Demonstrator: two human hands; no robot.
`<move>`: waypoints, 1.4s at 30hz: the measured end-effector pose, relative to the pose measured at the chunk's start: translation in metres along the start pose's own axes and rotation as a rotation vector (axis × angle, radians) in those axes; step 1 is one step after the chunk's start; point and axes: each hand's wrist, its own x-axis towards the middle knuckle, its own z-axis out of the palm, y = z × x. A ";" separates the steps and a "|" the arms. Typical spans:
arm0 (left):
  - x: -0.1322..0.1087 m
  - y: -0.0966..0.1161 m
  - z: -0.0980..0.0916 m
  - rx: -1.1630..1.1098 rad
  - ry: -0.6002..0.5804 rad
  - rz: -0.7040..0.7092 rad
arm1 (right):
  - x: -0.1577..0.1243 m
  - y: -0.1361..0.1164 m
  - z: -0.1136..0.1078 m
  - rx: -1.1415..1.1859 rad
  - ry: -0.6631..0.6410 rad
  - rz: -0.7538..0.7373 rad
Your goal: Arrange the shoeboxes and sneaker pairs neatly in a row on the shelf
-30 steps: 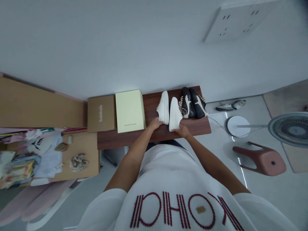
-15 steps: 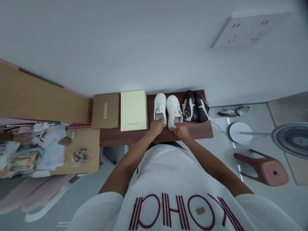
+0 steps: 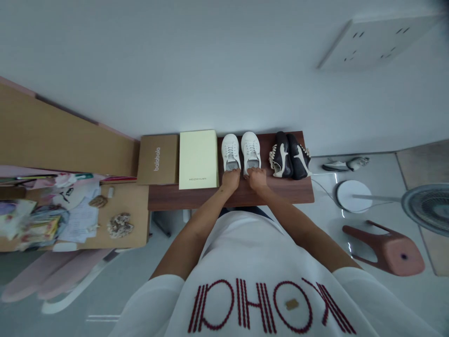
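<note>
Both hands at the heels: on my feed, the left hand (image 3: 230, 180) clasps the heel of the left white sneaker (image 3: 230, 152), and the right hand (image 3: 257, 179) clasps the heel of the right white sneaker (image 3: 250, 152), fingers curled over each rim. The laced pair stands upright, side by side and nearly touching, toes pointing away from me, on a dark wooden shelf (image 3: 266, 194). Just right of the sneakers on the shelf sits a pair of black-and-cream shoes (image 3: 289, 155). Just left of them are a pale green box (image 3: 198, 159) and, beside it, a kraft box (image 3: 157, 159) printed "balabala". Left of the shelf, a wooden desk (image 3: 133, 220) carries loose papers. Right of the shelf, a pink stool (image 3: 389, 252) lies on its side on the floor near a standing fan (image 3: 430, 208). Above the shelf, a white socket plate (image 3: 377, 42) is set into the wall. Below the shelf, the wearer's white T-shirt (image 3: 270, 252) shows red lettering.
</note>
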 end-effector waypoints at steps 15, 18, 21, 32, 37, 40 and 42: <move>0.009 -0.004 0.006 0.001 0.004 -0.023 | 0.008 -0.018 0.014 -0.005 -0.043 0.027; 0.008 -0.004 0.009 0.006 -0.004 -0.032 | 0.008 -0.016 0.016 -0.006 -0.047 0.015; 0.005 -0.006 0.010 0.017 0.005 -0.037 | 0.007 -0.013 0.014 0.011 -0.032 -0.004; 0.006 0.015 -0.009 -0.065 0.175 0.069 | -0.015 0.045 -0.012 0.218 0.355 0.145; 0.026 0.068 0.015 -0.348 0.137 0.226 | -0.033 0.136 -0.015 0.273 0.483 0.412; 0.042 0.103 0.031 -0.479 0.059 0.195 | -0.046 0.190 -0.005 0.266 0.477 0.557; 0.053 0.121 0.040 -0.485 0.008 0.165 | -0.052 0.215 0.004 0.250 0.412 0.533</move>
